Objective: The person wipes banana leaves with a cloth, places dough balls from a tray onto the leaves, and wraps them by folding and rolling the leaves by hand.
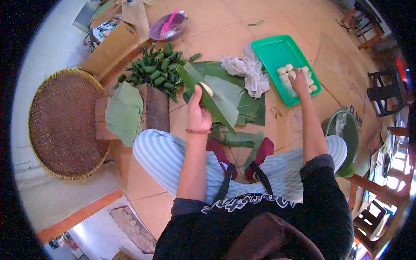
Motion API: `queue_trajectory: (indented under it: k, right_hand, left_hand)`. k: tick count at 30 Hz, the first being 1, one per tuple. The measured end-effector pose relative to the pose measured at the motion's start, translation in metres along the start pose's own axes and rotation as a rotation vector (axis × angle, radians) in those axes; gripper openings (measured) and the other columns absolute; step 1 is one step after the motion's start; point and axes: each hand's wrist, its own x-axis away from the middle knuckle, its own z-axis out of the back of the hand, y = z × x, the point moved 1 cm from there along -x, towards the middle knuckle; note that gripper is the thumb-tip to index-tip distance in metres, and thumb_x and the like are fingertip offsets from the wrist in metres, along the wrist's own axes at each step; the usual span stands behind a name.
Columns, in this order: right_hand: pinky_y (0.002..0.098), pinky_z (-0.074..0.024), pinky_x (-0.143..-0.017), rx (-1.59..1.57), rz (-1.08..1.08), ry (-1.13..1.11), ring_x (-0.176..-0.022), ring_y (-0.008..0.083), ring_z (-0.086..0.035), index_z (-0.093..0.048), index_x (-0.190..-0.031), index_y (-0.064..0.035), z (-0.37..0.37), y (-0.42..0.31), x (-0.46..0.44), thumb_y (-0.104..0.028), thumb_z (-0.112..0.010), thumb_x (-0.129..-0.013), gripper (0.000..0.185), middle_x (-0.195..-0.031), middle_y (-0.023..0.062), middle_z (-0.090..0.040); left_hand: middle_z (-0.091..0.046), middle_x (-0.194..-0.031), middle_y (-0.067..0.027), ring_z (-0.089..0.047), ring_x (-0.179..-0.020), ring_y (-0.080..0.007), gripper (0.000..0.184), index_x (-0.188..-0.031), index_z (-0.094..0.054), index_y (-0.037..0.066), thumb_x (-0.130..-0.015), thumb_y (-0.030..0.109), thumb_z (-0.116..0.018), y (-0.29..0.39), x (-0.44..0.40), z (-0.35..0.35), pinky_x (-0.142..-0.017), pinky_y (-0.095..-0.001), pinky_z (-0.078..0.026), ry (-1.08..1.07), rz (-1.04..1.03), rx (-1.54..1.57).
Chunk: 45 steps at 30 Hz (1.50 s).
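Note:
My left hand (199,112) is closed on a banana leaf piece (212,104), its thumb on top beside a white oblong dough piece (206,89) lying on the leaf. More flat banana leaves (250,108) are spread on the floor under and beyond it. Over at the green tray (271,48), my right hand (298,82) reaches down with curled fingers onto white dough pieces (313,88), and its fingertips are partly hidden among them. Clear plastic lies around some of those pieces. A crumpled whitish cloth (249,71) rests between the leaves and the tray.
A heap of green leaf-wrapped parcels (158,69) lies at the back left, near a purple bowl (156,31) with a pink utensil. Cut leaf sheets (125,113) and a round woven tray (69,125) are on the left. A green tub (353,145) stands by my right knee.

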Motion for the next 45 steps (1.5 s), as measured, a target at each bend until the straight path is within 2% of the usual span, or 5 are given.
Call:
queue_trajectory:
  k: [8, 20, 26, 34, 45]
  right_hand:
    - [0.0292, -0.0497, -0.054, -0.684, -0.908, -0.839, -0.059, 0.0149, -0.061, -0.057, -0.088, 0.005, -0.101, -0.14, 0.079, -0.034, -0.064, -0.077, 0.041, -0.069, 0.0122, -0.062]
    - [0.0372, -0.0502, -0.064, -0.405, -0.754, -0.726, -0.07, 0.0288, -0.062, -0.056, -0.086, 0.0036, -0.131, -0.188, 0.097, -0.022, -0.07, -0.066, 0.036, -0.081, 0.0197, -0.062]
    - [0.0344, -0.0534, -0.055, -1.342, -1.229, -0.325, -0.062, 0.0236, -0.06, -0.055, -0.088, 0.0, -0.144, -0.188, 0.107, -0.012, -0.062, -0.071, 0.023, -0.074, 0.0092, -0.059]
    - [0.0473, -0.0445, -0.058, -0.314, 0.057, -0.27, -0.07, 0.0423, -0.056, -0.055, -0.096, -0.0015, -0.065, -0.19, 0.008, -0.007, -0.047, -0.075, 0.023, -0.078, 0.0268, -0.057]
    - [0.0266, -0.0441, -0.045, -0.522, -0.065, -0.311, -0.046, 0.0141, -0.055, -0.053, -0.104, 0.0045, 0.158, -0.182, -0.076, -0.007, -0.057, -0.08, 0.026, -0.066, 0.0117, -0.058]
  left_hand:
    - [-0.055, -0.094, -0.0086, -0.056, -0.08, -0.0185, 0.035, -0.106, -0.044, 0.007, -0.082, 0.025, -0.063, 0.015, -0.014, 0.011, -0.065, -0.0343, -0.049, 0.227, -0.346, -0.335]
    - [-0.056, -0.095, -0.0047, -0.052, -0.089, -0.0158, 0.027, -0.102, -0.052, 0.004, -0.079, 0.013, -0.063, 0.004, -0.022, 0.035, -0.08, -0.0288, -0.041, 0.224, -0.115, -0.063]
    - [-0.057, -0.096, -0.0049, -0.053, -0.087, -0.0158, 0.027, -0.101, -0.053, 0.002, -0.078, 0.009, -0.064, 0.0, -0.005, 0.021, -0.079, -0.0284, -0.042, 0.056, -0.14, -0.206]
    - [-0.058, -0.096, -0.0069, -0.057, -0.083, -0.0193, 0.03, -0.102, -0.052, 0.0, -0.075, 0.006, -0.066, -0.016, -0.029, 0.046, -0.076, -0.0307, -0.046, 0.175, -0.047, -0.087]
    - [-0.063, -0.092, -0.0054, -0.059, -0.084, -0.0165, 0.022, -0.096, -0.059, 0.002, -0.077, 0.012, -0.066, -0.042, -0.026, 0.017, -0.077, -0.0298, -0.047, -0.091, 0.207, 0.026]
